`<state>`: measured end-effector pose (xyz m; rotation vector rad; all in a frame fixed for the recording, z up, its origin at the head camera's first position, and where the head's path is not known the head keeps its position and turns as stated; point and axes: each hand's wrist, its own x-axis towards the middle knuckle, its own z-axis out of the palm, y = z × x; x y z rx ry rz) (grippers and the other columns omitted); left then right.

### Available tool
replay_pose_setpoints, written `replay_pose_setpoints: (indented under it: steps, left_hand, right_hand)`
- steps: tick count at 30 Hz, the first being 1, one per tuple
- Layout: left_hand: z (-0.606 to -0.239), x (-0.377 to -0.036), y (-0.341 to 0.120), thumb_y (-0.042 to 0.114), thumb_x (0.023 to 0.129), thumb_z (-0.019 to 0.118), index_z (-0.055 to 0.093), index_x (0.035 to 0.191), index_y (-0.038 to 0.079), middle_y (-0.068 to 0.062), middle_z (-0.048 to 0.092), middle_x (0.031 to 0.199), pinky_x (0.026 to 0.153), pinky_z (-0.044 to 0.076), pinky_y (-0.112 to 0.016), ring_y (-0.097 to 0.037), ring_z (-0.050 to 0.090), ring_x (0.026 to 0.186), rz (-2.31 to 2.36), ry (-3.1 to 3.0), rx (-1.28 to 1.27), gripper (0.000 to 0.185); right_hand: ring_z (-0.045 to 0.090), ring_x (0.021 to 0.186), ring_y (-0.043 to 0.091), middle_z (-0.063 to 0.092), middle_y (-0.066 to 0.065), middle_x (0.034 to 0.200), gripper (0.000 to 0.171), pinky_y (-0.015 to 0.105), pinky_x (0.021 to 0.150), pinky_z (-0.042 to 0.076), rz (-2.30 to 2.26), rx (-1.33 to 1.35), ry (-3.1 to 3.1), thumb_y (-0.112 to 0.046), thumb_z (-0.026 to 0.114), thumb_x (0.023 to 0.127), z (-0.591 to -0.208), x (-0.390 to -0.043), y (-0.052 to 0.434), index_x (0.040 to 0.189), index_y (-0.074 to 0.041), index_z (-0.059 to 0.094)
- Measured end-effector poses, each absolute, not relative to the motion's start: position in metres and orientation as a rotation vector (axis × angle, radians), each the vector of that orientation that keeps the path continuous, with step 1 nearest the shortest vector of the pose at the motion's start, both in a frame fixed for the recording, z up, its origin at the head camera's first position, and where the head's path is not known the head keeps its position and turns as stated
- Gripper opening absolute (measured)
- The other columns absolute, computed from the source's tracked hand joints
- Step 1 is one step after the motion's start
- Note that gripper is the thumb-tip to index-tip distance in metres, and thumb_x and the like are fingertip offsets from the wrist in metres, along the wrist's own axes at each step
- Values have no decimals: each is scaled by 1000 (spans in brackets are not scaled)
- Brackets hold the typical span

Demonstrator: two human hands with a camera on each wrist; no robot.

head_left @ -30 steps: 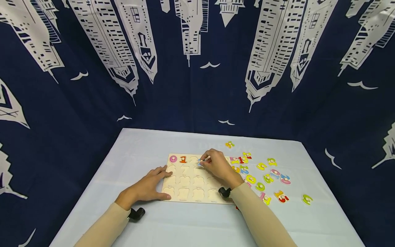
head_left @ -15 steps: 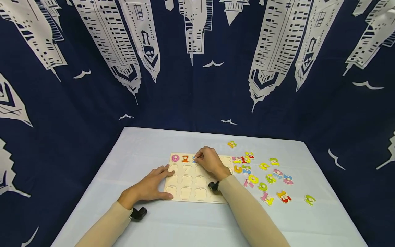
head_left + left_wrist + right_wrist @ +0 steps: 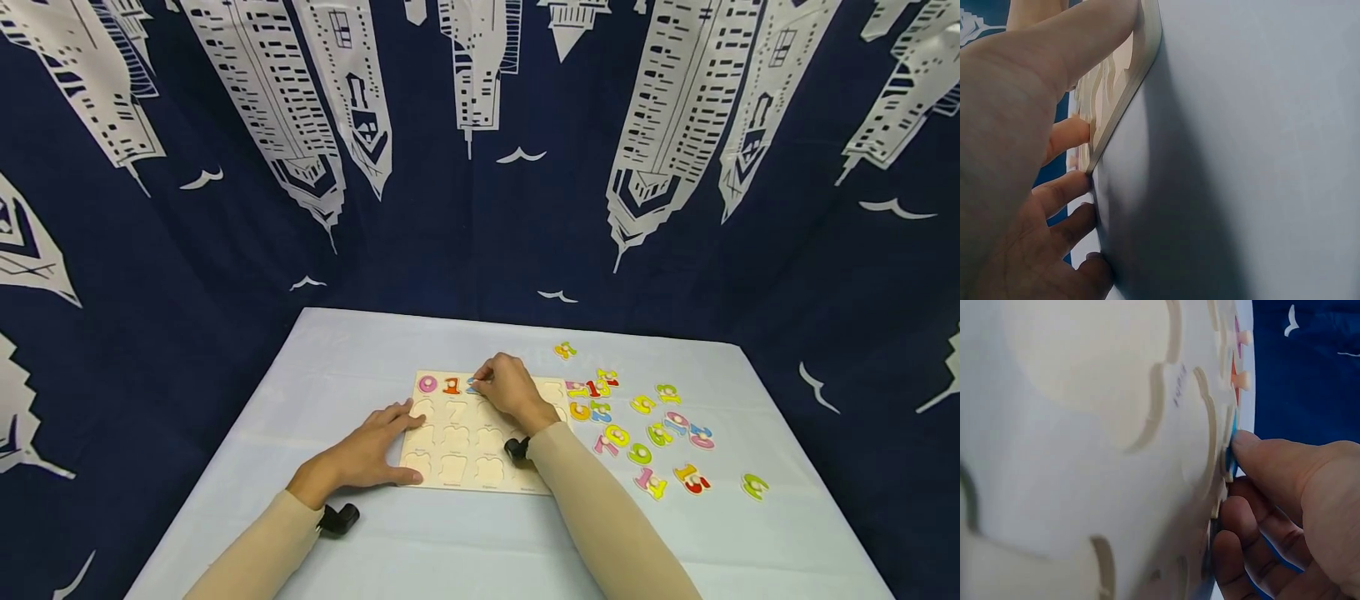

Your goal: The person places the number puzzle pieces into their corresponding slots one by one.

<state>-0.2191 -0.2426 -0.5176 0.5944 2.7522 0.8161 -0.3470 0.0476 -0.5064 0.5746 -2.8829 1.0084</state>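
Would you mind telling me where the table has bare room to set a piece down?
Bare cloth lies left of the puzzle board, beyond the left hand, and along the table's far edge. Right of the board, loose number pieces crowd it.

Place: a play table set up in a curtained corner
Shown by: dark blue curtain (image 3: pixel 480 208) printed with white buildings; pale tablecloth (image 3: pixel 465 542)

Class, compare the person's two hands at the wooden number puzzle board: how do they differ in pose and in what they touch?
The left hand lies flat with straight fingers against the wooden number puzzle board's left edge, holding nothing; the right hand has curled fingers pinching a blue number piece. The left hand sits at the board's near corner; the right hand is over its top row. Both touch the board.
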Motion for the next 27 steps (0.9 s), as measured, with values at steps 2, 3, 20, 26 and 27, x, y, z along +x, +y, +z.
replay_pose_setpoints:
  steps: [2, 3, 20, 26, 27]
  left_hand:
    - [-517, -219, -242, 50, 94, 98, 53, 174, 9, -21, 30, 193, 140, 35, -74, -54, 31, 176, 816, 2753, 597, 100]
    - [-517, -219, -242, 50, 94, 98, 53, 174, 9, -21, 30, 193, 140, 35, -74, -53, 31, 176, 814, 2754, 599, 101]
    - [-515, -217, -240, 49, 94, 98, 53, 174, 9, -20, 29, 194, 141, 34, -74, -53, 29, 177, 810, 2751, 588, 101]
    - [-514, -216, -240, 50, 93, 98, 53, 175, 10, -19, 29, 194, 141, 34, -74, -53, 29, 178, 814, 2750, 580, 102]
    - [-514, -216, -240, 50, 93, 98, 53, 175, 10, -19, 29, 194, 141, 34, -74, -52, 29, 177, 813, 2750, 577, 102]
  right_hand:
    - [74, 99, 21, 79, 8, 108, 4, 43, 97, 66, 1017, 557, -2893, -14, 90, 103, -507, -347, 49, 101, -10, 89]
    - [75, 100, 21, 79, 8, 109, 4, 43, 98, 66, 1029, 558, -2894, -14, 90, 103, -507, -347, 50, 101, -10, 89]
    - [72, 100, 20, 77, 5, 111, 16, 40, 96, 64, 1077, 698, -2878, -21, 95, 97, -529, -364, 70, 111, -13, 90]
    - [69, 99, 19, 79, 9, 121, 25, 42, 98, 64, 1032, 635, -2947, -18, 90, 103, -499, -334, 81, 127, -9, 88]
    - [67, 97, 19, 79, 10, 121, 26, 41, 95, 63, 1024, 632, -2947, -18, 89, 104, -496, -331, 85, 128, -8, 88]
